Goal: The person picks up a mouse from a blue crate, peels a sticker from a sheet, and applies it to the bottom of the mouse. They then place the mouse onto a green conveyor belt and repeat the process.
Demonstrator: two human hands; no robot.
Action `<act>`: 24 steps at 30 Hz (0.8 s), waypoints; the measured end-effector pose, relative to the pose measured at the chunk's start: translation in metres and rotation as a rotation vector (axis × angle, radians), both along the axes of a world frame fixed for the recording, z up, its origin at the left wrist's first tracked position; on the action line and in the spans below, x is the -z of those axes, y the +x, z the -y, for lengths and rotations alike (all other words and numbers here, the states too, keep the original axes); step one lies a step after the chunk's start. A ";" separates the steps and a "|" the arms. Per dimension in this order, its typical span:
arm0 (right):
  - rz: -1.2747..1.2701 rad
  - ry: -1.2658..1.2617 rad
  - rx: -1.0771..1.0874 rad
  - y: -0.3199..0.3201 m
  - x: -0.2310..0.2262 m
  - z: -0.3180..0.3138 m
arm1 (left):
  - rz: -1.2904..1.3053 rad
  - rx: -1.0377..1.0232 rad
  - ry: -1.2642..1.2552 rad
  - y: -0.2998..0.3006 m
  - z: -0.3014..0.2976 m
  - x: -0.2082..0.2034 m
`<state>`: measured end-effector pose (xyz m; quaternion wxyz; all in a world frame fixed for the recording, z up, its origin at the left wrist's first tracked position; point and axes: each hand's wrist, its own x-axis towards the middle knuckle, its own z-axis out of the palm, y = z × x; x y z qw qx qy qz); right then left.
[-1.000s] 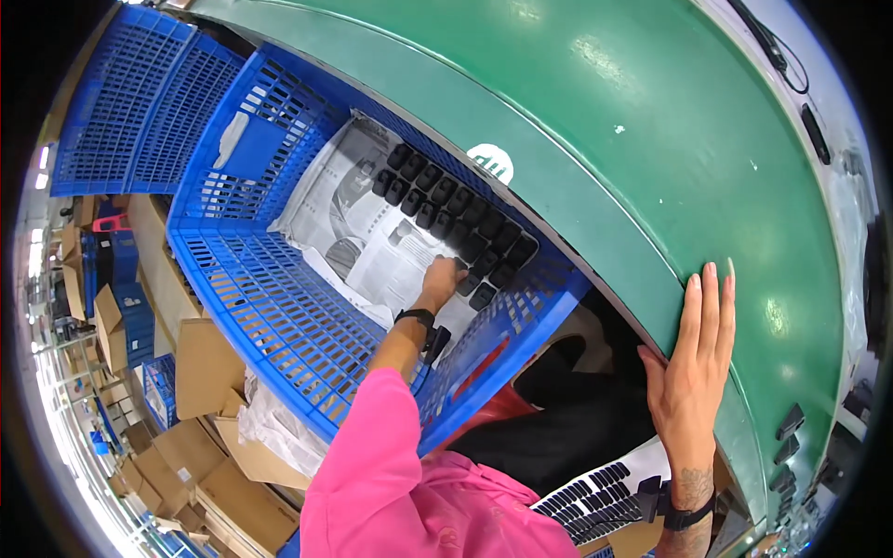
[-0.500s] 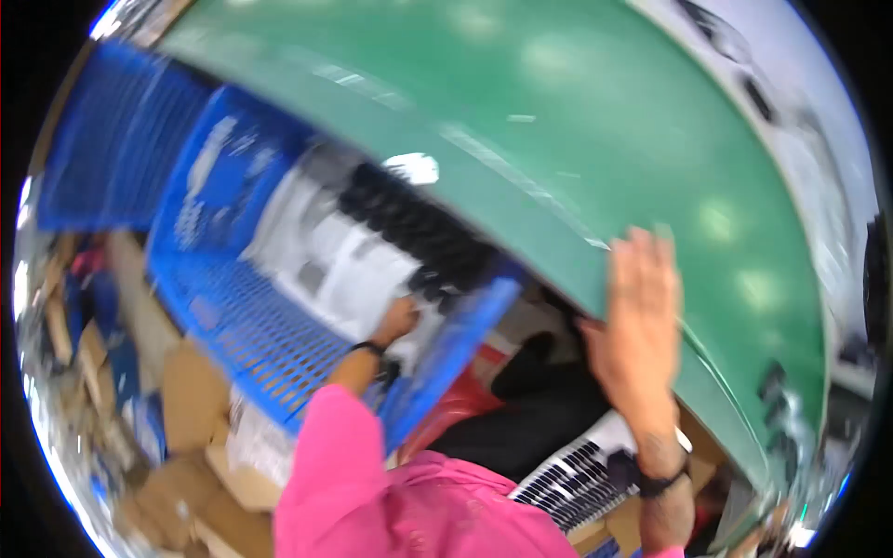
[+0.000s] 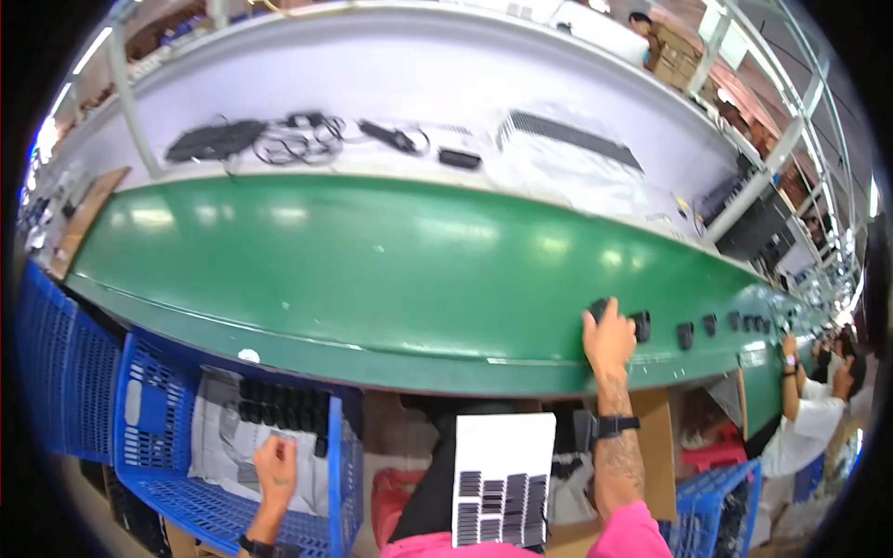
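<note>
My right hand (image 3: 610,342) reaches over the green work surface (image 3: 419,270), its fingers closed around a small black block-shaped part (image 3: 598,307). Beside it stands another black block (image 3: 642,325), with several more in a line toward the right. My left hand (image 3: 276,467) is over the blue crate (image 3: 130,465) with its fingers curled in; whether anything is inside them is hidden. Rows of black blocks (image 3: 284,405) lie in that crate, on white sheeting (image 3: 214,432) just beyond the left hand. A white sheet with rows of dark strips (image 3: 503,479) rests at my lap.
Black cables (image 3: 302,139) and a wrapped dark grille-like panel (image 3: 577,139) lie on the ledge behind the surface. More blue crates (image 3: 70,372) stand at far left and lower right. A co-worker's arm (image 3: 791,381) reaches in at the right.
The view has swung round and levelled. My right hand, flat with fingers stretched before, now grips a black block. My left hand has drawn back from the blocks in the crate.
</note>
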<state>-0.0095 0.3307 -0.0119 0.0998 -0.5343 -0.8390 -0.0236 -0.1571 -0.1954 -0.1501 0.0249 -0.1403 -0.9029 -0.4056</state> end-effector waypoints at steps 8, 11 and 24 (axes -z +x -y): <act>-1.270 -1.309 -0.425 0.060 0.009 0.092 | 0.522 0.261 0.641 0.149 -0.126 -0.104; -0.628 -1.269 -0.692 0.095 0.015 0.188 | 0.564 0.538 0.886 0.162 -0.184 -0.090; -0.644 -0.370 -0.483 0.162 0.044 0.215 | 0.960 0.689 1.018 0.180 -0.206 -0.066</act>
